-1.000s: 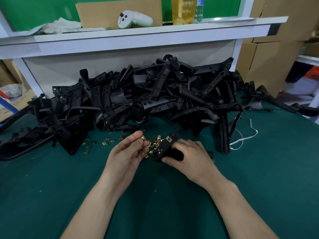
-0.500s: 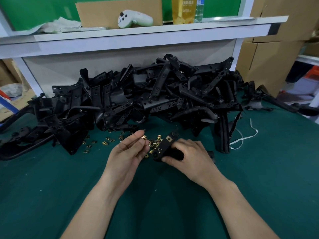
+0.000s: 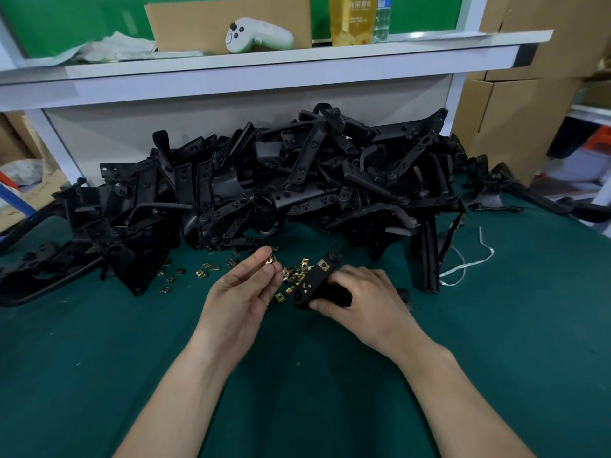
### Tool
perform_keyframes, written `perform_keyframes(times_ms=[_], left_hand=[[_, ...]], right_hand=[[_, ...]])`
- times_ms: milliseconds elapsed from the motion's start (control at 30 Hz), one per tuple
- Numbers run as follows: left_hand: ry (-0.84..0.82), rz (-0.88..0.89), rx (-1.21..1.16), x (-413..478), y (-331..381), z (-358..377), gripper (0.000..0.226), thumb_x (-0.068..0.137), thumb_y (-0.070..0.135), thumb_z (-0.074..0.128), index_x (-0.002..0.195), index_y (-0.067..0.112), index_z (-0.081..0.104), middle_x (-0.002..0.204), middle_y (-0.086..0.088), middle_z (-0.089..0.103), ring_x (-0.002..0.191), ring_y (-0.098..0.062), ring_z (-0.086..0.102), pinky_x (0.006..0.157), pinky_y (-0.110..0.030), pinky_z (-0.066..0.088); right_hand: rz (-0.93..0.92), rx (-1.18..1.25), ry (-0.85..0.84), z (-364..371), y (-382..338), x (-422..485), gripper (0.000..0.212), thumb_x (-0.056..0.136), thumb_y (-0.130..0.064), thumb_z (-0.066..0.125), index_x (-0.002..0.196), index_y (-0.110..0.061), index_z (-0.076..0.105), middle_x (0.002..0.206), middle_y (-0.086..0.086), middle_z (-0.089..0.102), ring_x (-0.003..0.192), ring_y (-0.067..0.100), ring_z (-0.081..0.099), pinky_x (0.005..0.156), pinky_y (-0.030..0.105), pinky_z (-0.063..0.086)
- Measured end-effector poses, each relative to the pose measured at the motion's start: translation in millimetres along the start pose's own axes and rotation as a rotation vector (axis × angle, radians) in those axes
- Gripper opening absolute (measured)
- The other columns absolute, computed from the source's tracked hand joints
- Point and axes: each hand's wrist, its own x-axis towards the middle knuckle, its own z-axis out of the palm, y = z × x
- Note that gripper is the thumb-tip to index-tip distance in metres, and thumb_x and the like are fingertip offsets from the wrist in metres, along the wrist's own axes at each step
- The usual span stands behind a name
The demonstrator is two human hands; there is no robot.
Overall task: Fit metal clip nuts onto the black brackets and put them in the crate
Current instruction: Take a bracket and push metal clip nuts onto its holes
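My right hand [image 3: 360, 299] grips a black bracket [image 3: 315, 282] lying on the green mat; a brass clip nut [image 3: 323, 265] sits on the bracket's far end. My left hand [image 3: 243, 289] pinches one brass clip nut [image 3: 270, 259] between thumb and fingertips, just left of the bracket. Several loose clip nuts [image 3: 296, 274] lie between my hands, and more clip nuts [image 3: 185, 274] are scattered to the left. A big pile of black brackets [image 3: 281, 183] fills the mat behind. No crate is in view.
A white shelf [image 3: 264, 66] overhangs the pile, carrying a white controller [image 3: 258, 36], a cardboard piece and a yellow carton. Cardboard boxes [image 3: 515, 104] stand at the right. A white string [image 3: 469, 262] lies right of the pile. Green mat [image 3: 99, 358] spreads in front.
My left hand has lifted slightly, raising the pinched clip nut. My right hand and the bracket have barely moved.
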Motion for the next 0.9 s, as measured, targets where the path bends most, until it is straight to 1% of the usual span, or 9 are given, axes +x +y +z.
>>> perform_keyframes(times_ms=[167, 333, 633, 800, 900], left_hand=[[-0.02, -0.006, 0.044, -0.5, -0.8, -0.5, 0.029, 0.09, 0.013, 0.062, 0.117, 0.003, 0.069, 0.089, -0.004, 0.072, 0.08, -0.01, 0.07, 0.075, -0.021, 0.058], [-0.031, -0.023, 0.077, -0.5, -0.7, -0.7, 0.023, 0.1, 0.008, 0.054, 0.118, 0.002, 0.068, 0.091, -0.004, 0.071, 0.08, -0.01, 0.069, 0.076, -0.021, 0.058], [-0.043, -0.018, 0.092, -0.4, -1.0, 0.1, 0.023, 0.1, 0.007, 0.054, 0.118, 0.002, 0.069, 0.095, -0.006, 0.073, 0.082, -0.011, 0.07, 0.075, -0.021, 0.058], [-0.036, -0.045, 0.047, 1.9, -0.7, -3.5, 0.024, 0.101, 0.007, 0.053, 0.118, 0.003, 0.069, 0.089, -0.002, 0.07, 0.077, -0.01, 0.068, 0.073, -0.021, 0.058], [-0.039, -0.081, -0.003, 3.3, 0.5, -5.8, 0.025, 0.096, 0.008, 0.057, 0.116, 0.005, 0.072, 0.088, 0.0, 0.069, 0.076, -0.009, 0.067, 0.071, -0.022, 0.058]], right_hand=[[0.006, -0.003, -0.016, 0.0, 0.5, 0.1, 0.05, 0.087, -0.07, 0.052, 0.111, -0.028, 0.065, 0.109, -0.018, 0.061, 0.101, 0.006, 0.05, 0.097, 0.025, 0.027], [0.008, -0.012, -0.013, -0.5, 0.1, 0.2, 0.048, 0.088, -0.069, 0.054, 0.112, -0.028, 0.065, 0.109, -0.018, 0.061, 0.101, 0.006, 0.05, 0.097, 0.024, 0.026], [0.003, -0.016, -0.003, -0.5, -0.6, -0.1, 0.047, 0.088, -0.069, 0.055, 0.111, -0.029, 0.065, 0.109, -0.018, 0.062, 0.1, 0.006, 0.05, 0.095, 0.023, 0.025], [0.003, -0.013, -0.003, -0.3, -0.5, 0.3, 0.048, 0.087, -0.069, 0.054, 0.111, -0.028, 0.065, 0.109, -0.018, 0.062, 0.1, 0.005, 0.05, 0.095, 0.024, 0.026], [0.001, -0.013, -0.006, 0.4, -0.3, 0.4, 0.049, 0.087, -0.07, 0.053, 0.112, -0.029, 0.065, 0.109, -0.019, 0.062, 0.098, 0.003, 0.047, 0.095, 0.023, 0.025]])
